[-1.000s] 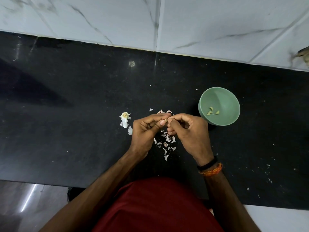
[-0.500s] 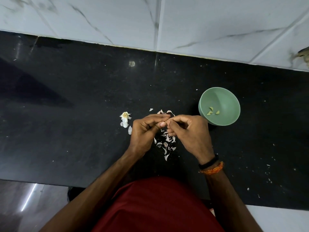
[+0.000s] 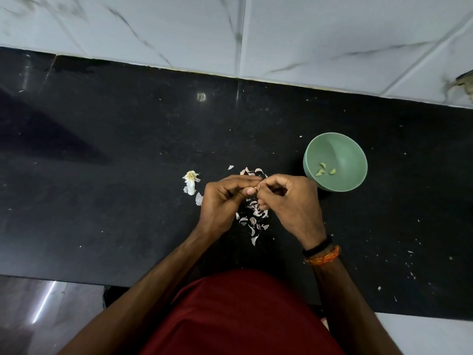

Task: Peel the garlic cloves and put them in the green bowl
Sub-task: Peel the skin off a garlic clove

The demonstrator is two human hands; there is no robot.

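Over black counter (image 3: 102,201), left hand (image 3: 222,201) and right hand (image 3: 289,201) meet fingertips, pinching a garlic clove (image 3: 256,187).

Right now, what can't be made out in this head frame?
- Garlic clove: head view, nearly all hidden between the fingertips of left hand and right hand; how much skin is left cannot be told.
- Peeled cloves in the green bowl: too small to count surely.
- Brownish object: cut off by the right edge, blurred.
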